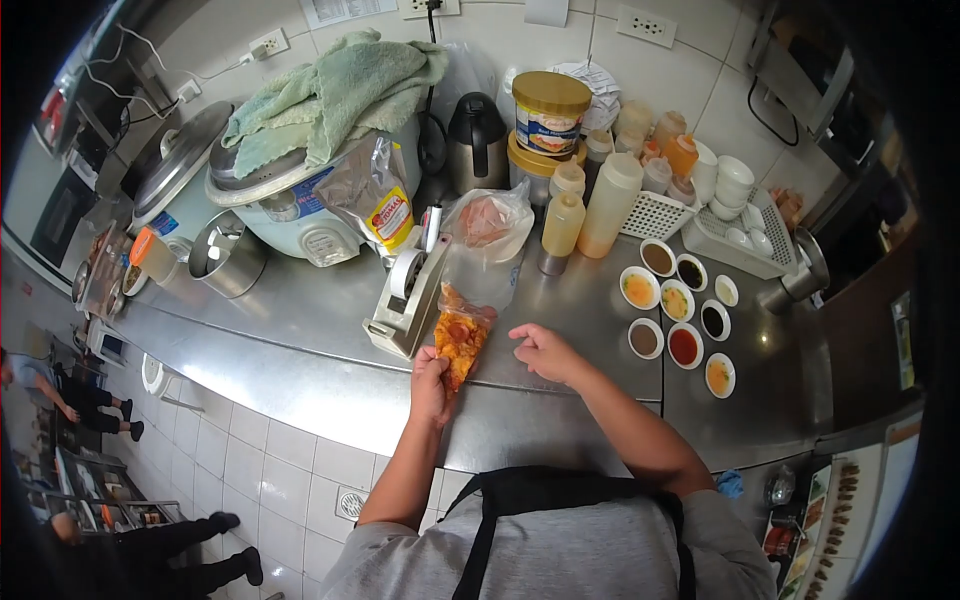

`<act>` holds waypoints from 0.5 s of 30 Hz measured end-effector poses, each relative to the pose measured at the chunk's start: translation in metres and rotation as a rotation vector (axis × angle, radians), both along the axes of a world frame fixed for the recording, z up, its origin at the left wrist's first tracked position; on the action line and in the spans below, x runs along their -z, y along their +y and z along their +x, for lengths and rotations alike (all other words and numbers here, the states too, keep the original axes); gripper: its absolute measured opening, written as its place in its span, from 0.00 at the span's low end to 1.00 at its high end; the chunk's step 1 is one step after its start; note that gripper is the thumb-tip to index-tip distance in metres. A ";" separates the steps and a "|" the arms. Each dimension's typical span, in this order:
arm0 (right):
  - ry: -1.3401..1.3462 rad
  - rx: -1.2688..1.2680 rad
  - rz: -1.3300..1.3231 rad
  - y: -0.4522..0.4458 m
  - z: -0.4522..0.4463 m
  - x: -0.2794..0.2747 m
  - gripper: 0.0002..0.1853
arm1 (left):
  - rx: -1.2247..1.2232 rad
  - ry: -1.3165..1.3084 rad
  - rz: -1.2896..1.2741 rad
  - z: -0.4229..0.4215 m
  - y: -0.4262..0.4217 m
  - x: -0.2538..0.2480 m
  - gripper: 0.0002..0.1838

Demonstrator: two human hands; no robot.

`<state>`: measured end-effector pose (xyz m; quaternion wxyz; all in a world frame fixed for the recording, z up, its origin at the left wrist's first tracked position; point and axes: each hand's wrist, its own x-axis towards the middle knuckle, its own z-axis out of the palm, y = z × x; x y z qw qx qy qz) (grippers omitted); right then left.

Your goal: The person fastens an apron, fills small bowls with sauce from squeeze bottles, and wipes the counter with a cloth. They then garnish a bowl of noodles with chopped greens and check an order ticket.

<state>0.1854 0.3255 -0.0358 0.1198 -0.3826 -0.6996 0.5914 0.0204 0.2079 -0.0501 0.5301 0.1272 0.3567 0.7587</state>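
Observation:
My left hand (431,385) is closed around the lower side of a small clear plastic bag of orange-red food (461,340), held upright over the counter's front edge. The exact kind of food is hard to make out. To the right of the bag, my right hand (545,355) hovers apart from it, index finger stretched out and the other fingers partly curled, with nothing in it. A tape dispenser (405,300) stands just left of the bag. Behind it lies another clear plastic bag (488,225) with something pinkish inside.
Small sauce bowls (683,346) are grouped on the steel counter (590,310) at right. Squeeze bottles (611,205), a thermal jug (478,140) and a white basket (740,240) stand behind. A rice cooker (310,225) under a green towel (335,95) is at left. Other people (185,550) stand at far left.

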 end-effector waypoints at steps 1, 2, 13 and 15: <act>-0.001 0.003 -0.002 -0.003 -0.002 -0.001 0.19 | 0.000 0.010 -0.004 0.001 -0.002 -0.002 0.04; -0.010 0.021 0.030 -0.006 -0.005 -0.002 0.19 | 0.002 0.009 -0.006 0.001 -0.004 -0.004 0.04; 0.012 0.094 0.398 -0.003 -0.031 0.002 0.16 | -0.054 -0.092 -0.112 0.001 -0.013 -0.036 0.06; 0.031 0.091 0.276 0.000 -0.030 -0.002 0.15 | -0.083 -0.067 -0.074 0.010 -0.021 -0.023 0.06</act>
